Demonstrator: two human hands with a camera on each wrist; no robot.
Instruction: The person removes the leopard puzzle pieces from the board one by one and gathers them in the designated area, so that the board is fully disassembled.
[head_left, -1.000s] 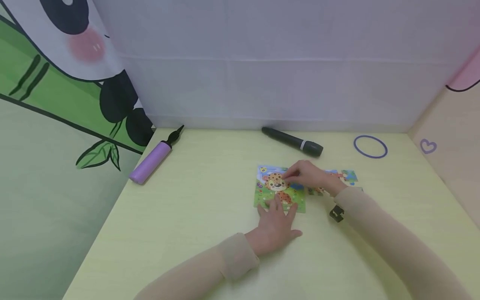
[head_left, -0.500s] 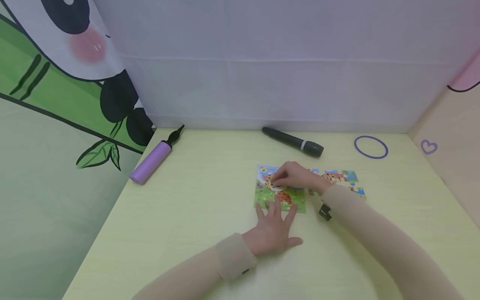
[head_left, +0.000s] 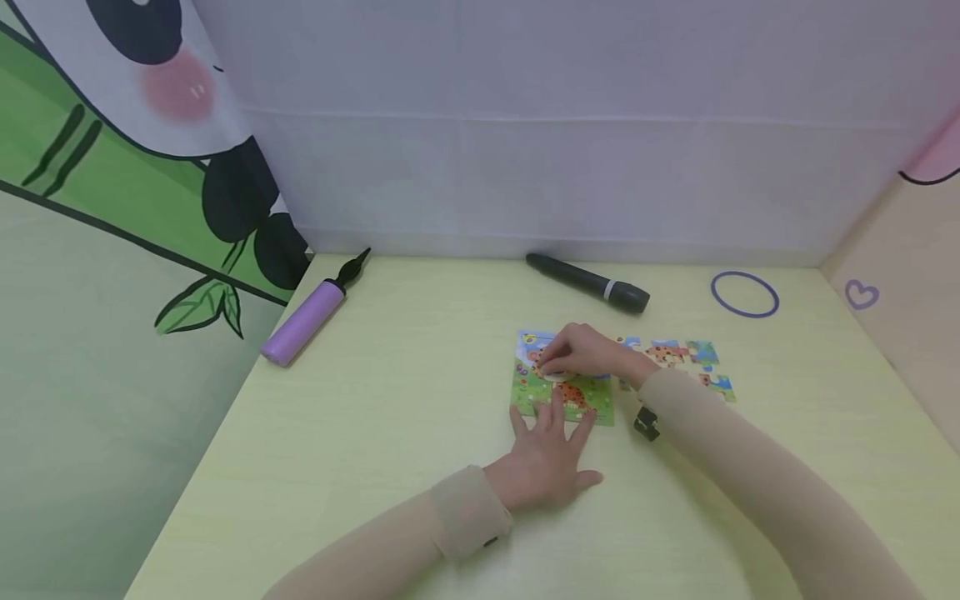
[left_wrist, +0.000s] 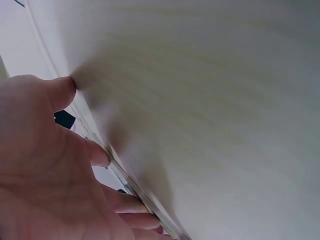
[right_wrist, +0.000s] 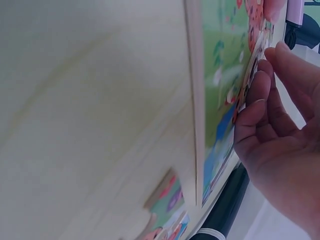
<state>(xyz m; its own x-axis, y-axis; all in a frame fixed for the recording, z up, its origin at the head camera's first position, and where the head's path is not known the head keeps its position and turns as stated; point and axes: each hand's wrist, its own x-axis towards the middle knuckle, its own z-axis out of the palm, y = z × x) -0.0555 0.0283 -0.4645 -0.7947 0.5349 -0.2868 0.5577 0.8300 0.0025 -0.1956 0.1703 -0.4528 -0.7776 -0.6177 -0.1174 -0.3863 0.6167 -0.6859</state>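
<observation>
Head view: pale yellow table (head_left: 390, 433), panda wall (head_left: 150, 167); right hand (head_left: 592, 354) pinches puzzle piece (head_left: 553, 372).

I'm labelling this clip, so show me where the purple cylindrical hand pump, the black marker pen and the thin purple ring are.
purple cylindrical hand pump (head_left: 302, 324), head view, middle of its barrel.
black marker pen (head_left: 587, 282), head view, mid-body.
thin purple ring (head_left: 716, 296), head view, its left rim.

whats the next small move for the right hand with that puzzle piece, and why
Probably lift the piece clear of the puzzle board and set it with the loose pieces on the right. The right hand pinches a piece tilted up off the board, as the right wrist view shows, while the left hand lies flat on the board's near edge, steadying it. Whether the piece is going in or coming out is unclear.
</observation>
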